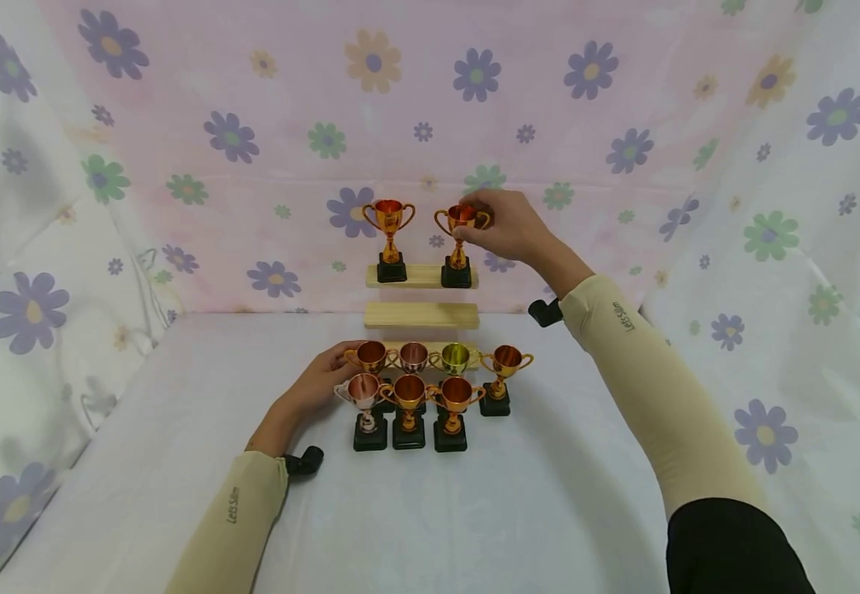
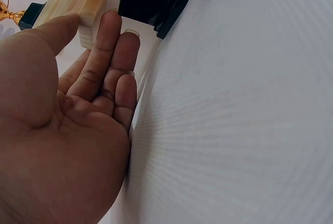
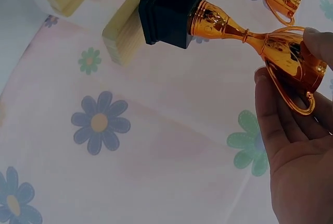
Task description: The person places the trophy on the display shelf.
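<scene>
My right hand [image 1: 509,224] pinches the cup of a small gold trophy [image 1: 458,256] between thumb and fingers, beside one handle. Its black base [image 3: 174,13] is right at the right end of the top wooden board [image 1: 424,276]. Another gold trophy [image 1: 390,223] stands upright at that board's left end. Down on the white cloth, my left hand [image 1: 318,384] rests on its side with relaxed fingers, left of a cluster of trophies. Its fingertips come close to a black trophy base [image 2: 151,0] in the left wrist view, and nothing is in its palm.
The cluster includes a silvery-pink trophy [image 1: 364,394], a yellow-gold one [image 1: 455,356] and several orange-gold ones; one orange-gold trophy [image 1: 505,367] stands at its right. A middle board [image 1: 420,314] lies below the top one, with a lower board [image 1: 433,344] behind the cluster. Flowered cloth [image 1: 289,82] hangs behind.
</scene>
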### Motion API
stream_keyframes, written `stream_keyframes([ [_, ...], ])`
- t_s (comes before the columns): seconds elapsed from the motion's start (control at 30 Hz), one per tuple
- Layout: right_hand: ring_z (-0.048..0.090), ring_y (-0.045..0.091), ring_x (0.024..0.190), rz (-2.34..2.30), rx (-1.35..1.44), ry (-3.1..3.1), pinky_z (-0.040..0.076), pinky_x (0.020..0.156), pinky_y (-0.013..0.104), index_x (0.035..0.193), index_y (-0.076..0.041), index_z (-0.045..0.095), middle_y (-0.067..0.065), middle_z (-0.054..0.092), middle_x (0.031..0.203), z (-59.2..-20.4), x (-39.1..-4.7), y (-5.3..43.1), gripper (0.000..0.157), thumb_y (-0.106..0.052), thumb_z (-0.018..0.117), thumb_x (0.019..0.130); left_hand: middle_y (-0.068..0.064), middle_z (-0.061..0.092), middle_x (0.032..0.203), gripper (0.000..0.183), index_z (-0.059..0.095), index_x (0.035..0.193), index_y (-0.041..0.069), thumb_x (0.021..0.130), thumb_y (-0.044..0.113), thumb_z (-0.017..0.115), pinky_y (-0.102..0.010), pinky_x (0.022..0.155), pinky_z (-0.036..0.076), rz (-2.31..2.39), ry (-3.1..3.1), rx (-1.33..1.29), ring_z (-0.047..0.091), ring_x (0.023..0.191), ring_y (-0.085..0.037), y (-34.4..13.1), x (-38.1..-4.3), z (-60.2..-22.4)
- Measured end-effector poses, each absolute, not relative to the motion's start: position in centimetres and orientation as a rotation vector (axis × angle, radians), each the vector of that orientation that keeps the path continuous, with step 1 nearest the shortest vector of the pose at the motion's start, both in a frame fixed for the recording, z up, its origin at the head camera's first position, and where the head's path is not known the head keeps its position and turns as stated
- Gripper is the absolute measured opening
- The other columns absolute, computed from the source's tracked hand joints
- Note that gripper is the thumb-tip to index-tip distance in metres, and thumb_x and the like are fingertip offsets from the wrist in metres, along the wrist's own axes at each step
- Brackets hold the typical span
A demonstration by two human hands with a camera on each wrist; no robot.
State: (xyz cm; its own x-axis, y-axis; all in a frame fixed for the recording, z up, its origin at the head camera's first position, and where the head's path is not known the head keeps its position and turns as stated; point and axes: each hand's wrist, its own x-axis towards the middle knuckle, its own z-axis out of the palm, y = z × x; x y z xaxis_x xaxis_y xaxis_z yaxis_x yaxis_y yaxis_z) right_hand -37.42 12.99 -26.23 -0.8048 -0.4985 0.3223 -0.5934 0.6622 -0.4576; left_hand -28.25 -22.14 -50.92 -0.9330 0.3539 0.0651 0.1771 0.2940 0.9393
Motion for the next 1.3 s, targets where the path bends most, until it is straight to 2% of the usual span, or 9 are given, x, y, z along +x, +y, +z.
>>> stream_keyframes([
  [0.17,0.063,0.029,0.122,0.864,0.873,-2.733,0.052,0.106,0.045,0.151,-0.004,0.057,0.013,0.065,0.141,-26.4,-37.7,12.0,0.060,-0.032,0.075,0.101,-0.015,0.064,0.147,0.044,0.051,0.156,0.010,0.113,0.023,0.053,-0.064,0.123,0.027,1.709,2.391,0.477,0.050,0.145,-0.036,-22.1,-28.3,-50.9],
  [0.43,0.060,0.029,0.130,0.939,0.818,-2.730,0.049,0.111,0.043,0.148,-0.004,0.056,0.013,0.063,0.144,-26.7,-38.4,10.3,0.056,-0.030,0.074,0.102,-0.015,0.064,0.147,0.044,0.050,0.155,0.010,0.113,0.022,0.053,-0.064,0.123,0.026,1.698,2.410,0.473,0.049,0.145,-0.037,-22.1,-28.3,-51.0],
  [1.3,0.063,0.025,0.123,0.996,0.720,-2.739,0.052,0.108,0.038,0.149,-0.008,0.055,0.010,0.064,0.139,-27.9,-39.5,8.0,0.054,-0.031,0.073,0.103,-0.013,0.064,0.146,0.045,0.052,0.155,0.013,0.113,0.025,0.055,-0.065,0.123,0.026,1.714,2.394,0.451,0.051,0.144,-0.035,-22.1,-28.6,-51.3],
])
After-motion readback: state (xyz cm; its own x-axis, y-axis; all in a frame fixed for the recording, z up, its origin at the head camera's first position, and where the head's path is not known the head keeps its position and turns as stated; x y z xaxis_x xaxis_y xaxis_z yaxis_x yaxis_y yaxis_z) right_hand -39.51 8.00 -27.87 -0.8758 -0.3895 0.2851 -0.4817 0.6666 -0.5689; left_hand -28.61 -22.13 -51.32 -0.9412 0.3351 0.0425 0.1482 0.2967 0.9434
